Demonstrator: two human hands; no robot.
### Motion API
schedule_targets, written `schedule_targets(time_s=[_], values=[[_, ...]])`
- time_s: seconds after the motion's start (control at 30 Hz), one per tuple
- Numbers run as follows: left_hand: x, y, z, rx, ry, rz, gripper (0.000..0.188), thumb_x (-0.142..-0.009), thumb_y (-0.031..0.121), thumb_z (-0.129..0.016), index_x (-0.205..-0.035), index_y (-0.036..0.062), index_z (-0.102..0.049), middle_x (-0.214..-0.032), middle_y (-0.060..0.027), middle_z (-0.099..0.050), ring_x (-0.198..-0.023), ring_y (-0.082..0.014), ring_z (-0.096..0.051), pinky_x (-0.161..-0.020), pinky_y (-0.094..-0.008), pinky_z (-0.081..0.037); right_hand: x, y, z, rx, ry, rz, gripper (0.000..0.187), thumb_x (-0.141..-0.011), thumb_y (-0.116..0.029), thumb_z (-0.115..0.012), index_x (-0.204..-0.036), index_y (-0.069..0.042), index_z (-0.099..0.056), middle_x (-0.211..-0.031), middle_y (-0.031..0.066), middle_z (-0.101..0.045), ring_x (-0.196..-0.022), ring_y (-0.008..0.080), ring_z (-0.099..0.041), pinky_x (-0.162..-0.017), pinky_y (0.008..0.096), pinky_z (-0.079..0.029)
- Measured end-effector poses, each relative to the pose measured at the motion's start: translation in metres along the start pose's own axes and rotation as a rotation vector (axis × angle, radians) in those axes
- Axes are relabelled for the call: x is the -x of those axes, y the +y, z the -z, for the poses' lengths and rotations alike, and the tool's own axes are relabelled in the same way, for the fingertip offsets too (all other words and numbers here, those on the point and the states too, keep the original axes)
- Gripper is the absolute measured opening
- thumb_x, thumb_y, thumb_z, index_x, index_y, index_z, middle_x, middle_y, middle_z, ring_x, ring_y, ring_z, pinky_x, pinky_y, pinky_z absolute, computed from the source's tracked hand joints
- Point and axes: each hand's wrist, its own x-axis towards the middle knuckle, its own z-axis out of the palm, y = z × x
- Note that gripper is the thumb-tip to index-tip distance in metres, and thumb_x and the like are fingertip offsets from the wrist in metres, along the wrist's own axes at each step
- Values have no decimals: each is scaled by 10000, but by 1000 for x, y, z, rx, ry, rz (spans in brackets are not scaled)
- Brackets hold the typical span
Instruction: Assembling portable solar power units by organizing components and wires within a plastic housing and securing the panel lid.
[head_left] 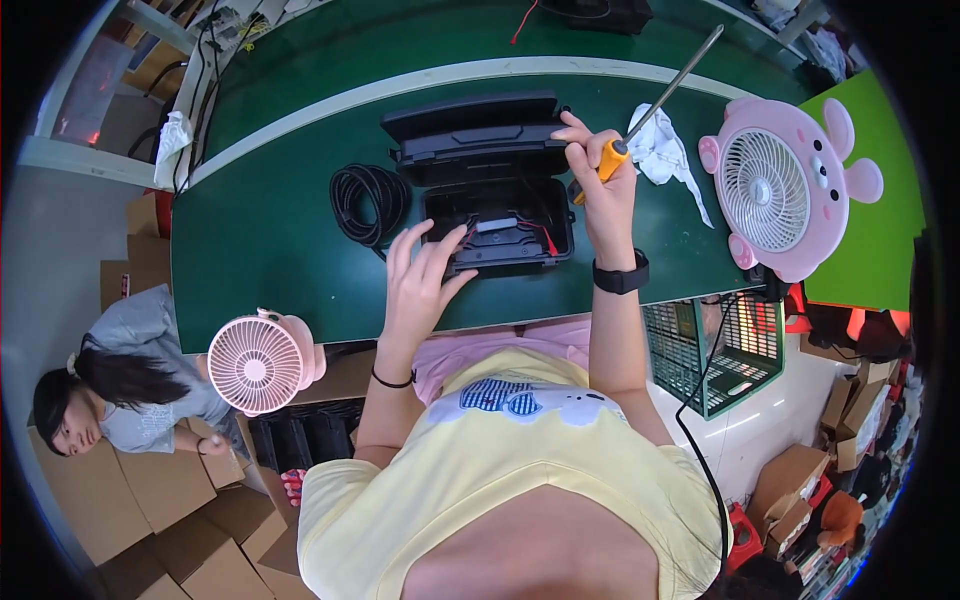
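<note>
A black plastic case [520, 262] lies on the green table in front of me, its lid [475, 128] raised toward the far side. Inside it are a small light grey block [497, 226] and thin red and black wires. My left hand [415, 285] is at the case's near left corner, fingers apart, the fingertips over the rim. Whether they touch it I cannot tell. In my right hand [608, 205], at the case's right side, is a screwdriver [613, 155] with a yellow and black handle. Its long metal shaft points up and away to the right.
Left of the case sits a coil of black cable [368, 205]. A crumpled white cloth [657, 148] and a pink animal-shaped fan [775, 185] are on the right. Another pink fan [256, 364] stands at the near left edge. Beyond it a person [150, 390] is beside cardboard boxes [150, 480].
</note>
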Motion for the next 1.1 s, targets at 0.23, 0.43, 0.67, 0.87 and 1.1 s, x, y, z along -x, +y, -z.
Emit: schedule_targets(time_s=[0.23,0.43,0.67,0.87,1.1], values=[[-12,-7,-8,-123,-27,-97,387,-710,323,-828,-1017,111,-727,-884,-57,-591,-1081,-266,-545,-1082,-531,-366,-1,-2,-2,-5,3,-11,247,-951,-42,-651,-854,-107,-433,-1091,125,-723,-1325,327,-518,-1133,449,-346],[-17,-6,-10,-134,-65,-73,345,-721,362,-820,-941,110,-737,-836,-25,-599,-925,-207,-590,-1107,-523,-338,-5,2,-4,-21,15,-28,240,-956,-43,-642,-863,-110,-431,-1106,131,-716,-1338,322,-509,-1134,437,-343],[-20,-8,-10,-50,-56,-79,333,-720,342,-822,-934,105,-728,-777,-32,-605,-755,-213,-595,-1106,-482,-349,-11,7,-5,-47,27,-35,236,-957,-53,-642,-872,-115,-430,-1140,135,-704,-1354,327,-493,-1136,435,-340],[-14,-7,-12,-74,-66,-78,335,-716,335,-829,-946,111,-735,-841,-31,-630,-926,-213,-610,-1119,-509,-335,-3,2,4,-27,-58,4,212,-949,-2,-617,-901,-108,-439,-1135,142,-705,-1357,328,-488,-1148,449,-318],[-6,-9,-25,43,160,43,470,-613,343,-905,-873,66,-629,-755,-40,-615,-1053,-305,-583,-1060,-604,-366,27,1,21,-136,-135,41,179,-958,14,-583,-976,-101,-447,-919,117,-703,-1048,236,-676,-1155,502,-339]])
